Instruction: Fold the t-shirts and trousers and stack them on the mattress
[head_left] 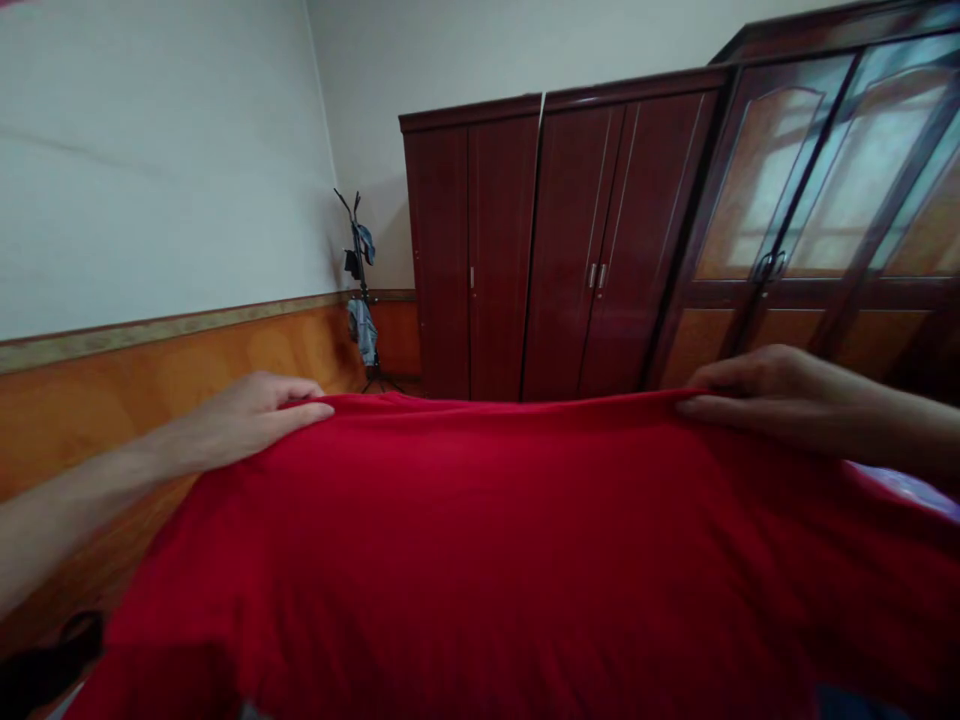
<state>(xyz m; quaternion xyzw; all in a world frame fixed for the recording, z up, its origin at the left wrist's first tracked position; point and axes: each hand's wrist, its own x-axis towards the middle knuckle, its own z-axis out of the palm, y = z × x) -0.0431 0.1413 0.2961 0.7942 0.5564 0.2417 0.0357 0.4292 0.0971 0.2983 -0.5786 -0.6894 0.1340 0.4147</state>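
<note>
A red cloth garment (487, 530) hangs spread out in front of me, its top edge pulled nearly straight between my two hands. My left hand (262, 415) pinches that edge at the left, thumb and fingers closed on the fabric. At the right, my right hand (765, 395) grips the same edge between thumb and fingers. Soft folds run down the lower part of the cloth, and its lower end is cut off by the bottom of the view.
Dark red wardrobes (577, 240) stand along the far wall, with a glossy panelled cabinet (810, 190) at the right. A coat rack (360, 265) holding some items is in the corner. A dark object (56, 660) lies at the lower left.
</note>
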